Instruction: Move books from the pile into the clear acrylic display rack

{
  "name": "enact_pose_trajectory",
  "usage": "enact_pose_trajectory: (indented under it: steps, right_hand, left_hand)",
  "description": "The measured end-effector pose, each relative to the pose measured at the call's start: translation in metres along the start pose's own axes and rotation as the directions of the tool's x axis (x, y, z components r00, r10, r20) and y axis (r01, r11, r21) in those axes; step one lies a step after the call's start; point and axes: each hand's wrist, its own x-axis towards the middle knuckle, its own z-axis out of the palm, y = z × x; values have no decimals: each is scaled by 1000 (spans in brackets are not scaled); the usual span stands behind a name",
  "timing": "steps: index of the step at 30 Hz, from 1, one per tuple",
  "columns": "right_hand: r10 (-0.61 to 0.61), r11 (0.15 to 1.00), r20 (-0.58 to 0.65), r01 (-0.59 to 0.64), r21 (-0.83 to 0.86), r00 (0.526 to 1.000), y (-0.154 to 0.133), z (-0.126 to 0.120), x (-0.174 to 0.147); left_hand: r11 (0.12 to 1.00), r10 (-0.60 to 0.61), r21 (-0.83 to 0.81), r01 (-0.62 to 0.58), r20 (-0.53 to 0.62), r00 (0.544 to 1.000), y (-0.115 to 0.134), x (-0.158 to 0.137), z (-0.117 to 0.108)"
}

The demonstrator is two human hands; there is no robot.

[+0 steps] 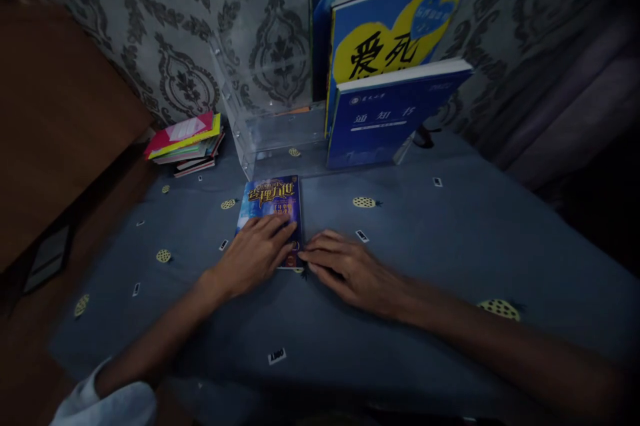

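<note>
- A small blue book [273, 193] with gold lettering lay flat on the worktop [380, 359], in front of a clear stand [233, 109] and between the person's two hands.
- The left hand [257, 246] rested palm down across the lower part of its cover, fingers spread slightly and extended, pressing on the surface rather than closed round anything.
- The right hand [350, 269] was at the book's lower right edge, its fingers loosely bent and a gap showing beneath them; whether the fingertips touched the edge could not be told, but they were not clenched.
- A pale sleeve [110, 399] showed on the left arm.
- Behind, a dark blue booklet [395, 123] with white characters stood upright, with a blue and yellow book [385, 39] rising at its back.
- A stack of thinner books [190, 143], pink and yellow on top, sat left of the stand.
- Yellow pineapples dotted the worktop's grey-blue covering, and a patterned wall [185, 73] rose beyond.
</note>
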Motion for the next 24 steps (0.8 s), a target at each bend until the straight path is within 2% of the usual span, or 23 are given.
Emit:
enact_pose_trajectory:
  steps: [7, 10, 16, 19, 21, 24]
  right_hand:
    - [20, 1000, 23, -21, 13, 1000, -6, -5, 0]
    - [9, 1000, 23, -9, -8, 1000, -6, -7, 1]
    - [19, 997, 15, -18, -73, 1000, -4, 0, -4]
    - [18, 996, 52, -13, -91, 998, -5, 0, -6]
    - [0, 996, 73, 6, -90, 997, -7, -12, 2]
    - [-102, 994, 35, 103, -34, 994, -14, -48, 26]
  left_hand:
    - [998, -51, 30, 51, 4, 999, -33, 74, 16]
    - [996, -82, 25, 82, -17, 997, -45, 93, 22]
    - [994, -77, -93, 64, -135, 988, -52, 93, 32]
    - [995, -76, -75, 62, -188, 979, -49, 88, 35]
    - [996, -87, -36, 81, -224, 971, -46, 86, 36]
    - [995, -89, 27, 100, -270, 959, -44, 85, 36]
